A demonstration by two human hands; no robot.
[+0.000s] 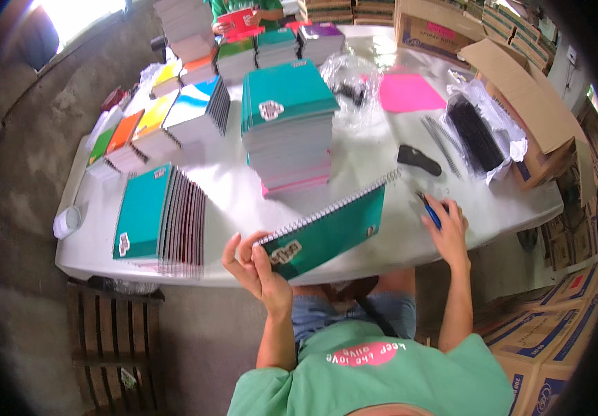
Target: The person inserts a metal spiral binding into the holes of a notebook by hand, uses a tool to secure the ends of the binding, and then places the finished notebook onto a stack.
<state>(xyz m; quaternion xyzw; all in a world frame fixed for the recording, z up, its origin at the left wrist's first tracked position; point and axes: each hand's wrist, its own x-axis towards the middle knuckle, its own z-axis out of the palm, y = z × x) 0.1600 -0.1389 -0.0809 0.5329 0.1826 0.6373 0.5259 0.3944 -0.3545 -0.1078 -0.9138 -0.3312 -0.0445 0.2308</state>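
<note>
So my left hand (254, 267) pinches a teal spiral notebook (326, 232) above the worktop (236, 201) edge; my right hand (446, 225) seems closed on blue pliers (430, 211). Bound stacks (288, 128) are done; loose black coils (475, 135) remain.

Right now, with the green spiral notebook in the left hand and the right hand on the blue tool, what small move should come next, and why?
Probably lift the blue-handled tool toward the notebook's wire end. The left hand holds the green spiral notebook tilted above the white table, while the right hand rests on the tool at the table's edge.
</note>
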